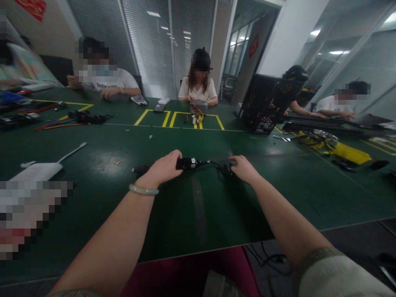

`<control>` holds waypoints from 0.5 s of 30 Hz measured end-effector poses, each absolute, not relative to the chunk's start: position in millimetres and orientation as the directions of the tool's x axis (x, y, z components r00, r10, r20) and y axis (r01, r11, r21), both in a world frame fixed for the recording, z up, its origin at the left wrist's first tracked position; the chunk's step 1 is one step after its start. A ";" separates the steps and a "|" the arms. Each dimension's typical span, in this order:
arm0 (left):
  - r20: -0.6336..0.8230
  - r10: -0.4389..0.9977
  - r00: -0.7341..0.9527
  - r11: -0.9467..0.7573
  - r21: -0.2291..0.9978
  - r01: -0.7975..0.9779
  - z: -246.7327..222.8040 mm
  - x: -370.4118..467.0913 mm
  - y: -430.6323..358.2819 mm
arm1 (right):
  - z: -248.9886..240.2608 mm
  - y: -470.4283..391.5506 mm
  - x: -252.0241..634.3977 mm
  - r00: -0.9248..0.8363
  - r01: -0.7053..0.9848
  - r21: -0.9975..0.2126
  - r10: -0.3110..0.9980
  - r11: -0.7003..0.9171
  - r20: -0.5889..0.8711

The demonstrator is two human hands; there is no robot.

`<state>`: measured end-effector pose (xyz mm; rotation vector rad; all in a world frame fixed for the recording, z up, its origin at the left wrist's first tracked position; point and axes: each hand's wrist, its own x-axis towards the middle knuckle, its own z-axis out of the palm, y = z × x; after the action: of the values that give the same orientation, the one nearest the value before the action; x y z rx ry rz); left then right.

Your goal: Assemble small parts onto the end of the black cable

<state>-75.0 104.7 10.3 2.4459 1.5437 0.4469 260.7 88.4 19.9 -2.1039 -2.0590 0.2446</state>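
A black electric screwdriver [188, 163] lies crosswise above the green table, its metal tip to the left and its cord coming out on the right. My left hand [163, 168], with a pale bangle at the wrist, is wrapped over the middle of its body and hides part of it. Beside the dark cord [218, 166] is my right hand [244, 169], fingers bent and a little apart, with nothing visible held in them. Where the cord runs below the fingers is hard to make out in shadow.
Ahead stands a black computer case [258, 103]. Cable bundles [85, 117] lie at the far left, and a yellow item [349, 152] at the right. A white device [40, 171] is near my left arm. Several people sit around the table; one has a grey power supply [198, 106].
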 end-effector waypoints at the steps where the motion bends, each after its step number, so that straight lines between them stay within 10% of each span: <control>1: 0.147 0.897 0.416 -0.441 0.346 0.828 11.8 -72.2 102.1 | 16.6 90.6 248.7 0.008 0.963 -0.269 1.000 0.000 0.028; 15: 0.397 0.772 0.497 -0.592 0.164 0.789 6.5 -7.2 76.6 | 40.4 71.5 207.1 -0.222 0.975 -0.052 0.935 0.216 -0.276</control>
<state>-7.2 76.6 6.5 2.7517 1.4352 0.6980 207.1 71.5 40.4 -2.0610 -2.5873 0.3583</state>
